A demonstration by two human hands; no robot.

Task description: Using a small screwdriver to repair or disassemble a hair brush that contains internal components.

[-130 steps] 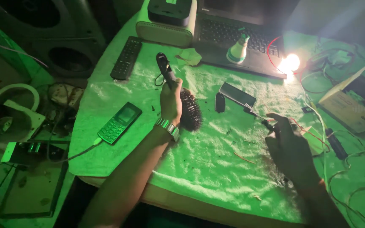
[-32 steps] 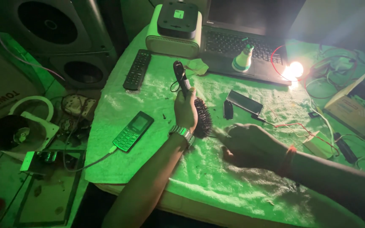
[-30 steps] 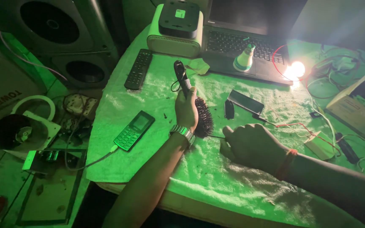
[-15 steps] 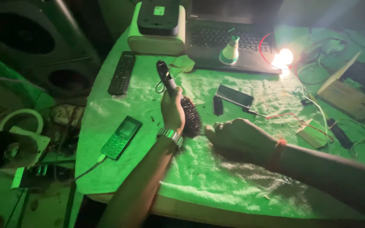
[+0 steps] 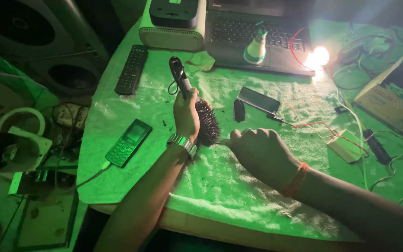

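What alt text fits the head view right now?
The left hand grips a dark round hairbrush by its handle above a towel-covered table, while the right hand pinches at its bristles. A keypad phone, remote control, laptop and lit bulb lie around.

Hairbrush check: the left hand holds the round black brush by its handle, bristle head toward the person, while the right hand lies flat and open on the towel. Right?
Not quite. In the head view the right hand is curled into a loose fist by the bristles of the hairbrush, not flat and open. The left hand does grip the handle, bristle head toward the person, over the towel.
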